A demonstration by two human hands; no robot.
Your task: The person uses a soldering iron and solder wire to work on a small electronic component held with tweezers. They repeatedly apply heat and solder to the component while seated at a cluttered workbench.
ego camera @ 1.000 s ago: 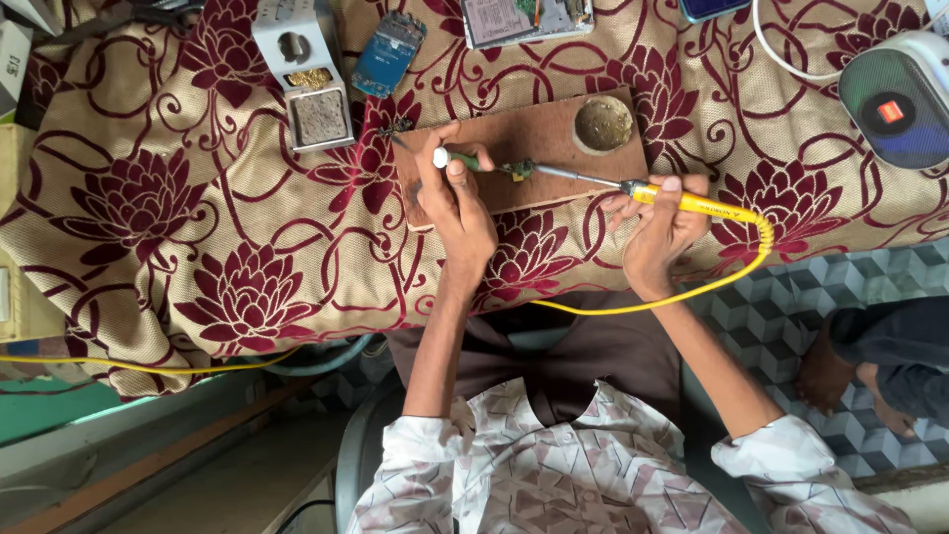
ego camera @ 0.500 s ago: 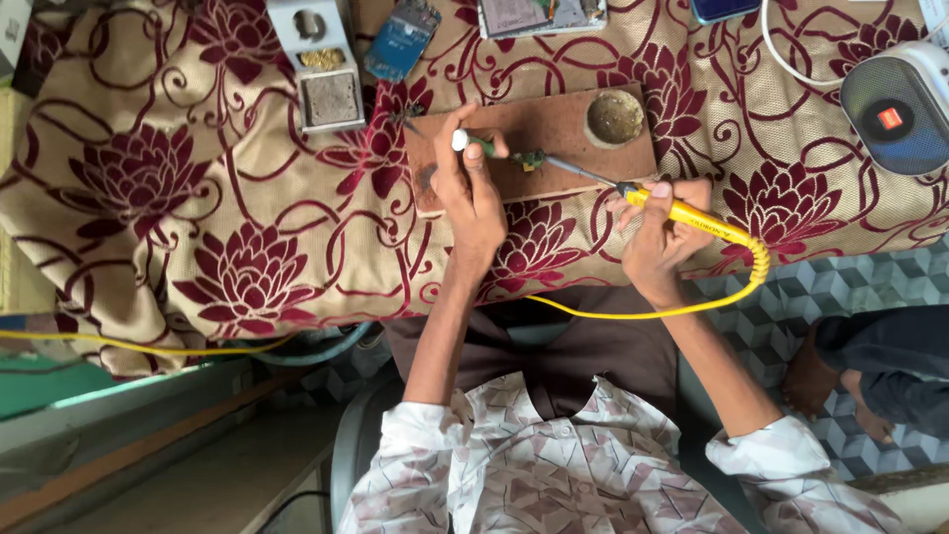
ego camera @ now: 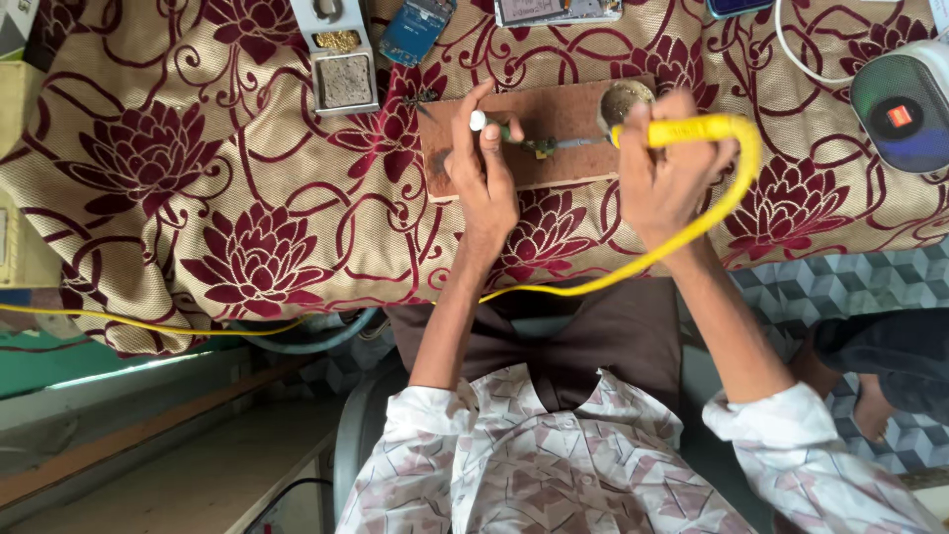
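Note:
A brown wooden board (ego camera: 554, 114) lies on the floral cloth. My left hand (ego camera: 484, 173) rests on it and pinches a thin green stick with a white tip (ego camera: 479, 121). My right hand (ego camera: 667, 168) grips a yellow soldering iron (ego camera: 682, 130). Its metal tip points left to a small green part (ego camera: 540, 147) on the board, just right of my left fingers. A round tin (ego camera: 623, 99) sits at the board's right end, partly behind my right hand. The iron's yellow cable (ego camera: 633, 267) loops down and off to the left.
A soldering stand with a sponge (ego camera: 344, 71) and a blue circuit board (ego camera: 415, 28) lie beyond the wooden board. A grey device with a dark face (ego camera: 905, 114) and a white cable (ego camera: 801, 59) sit at the right. Another person's leg and foot (ego camera: 870, 396) are at the lower right.
My right hand has moved up towards the board, and the iron now lies level with its tip at the green part. My left hand stays on the board with the stick.

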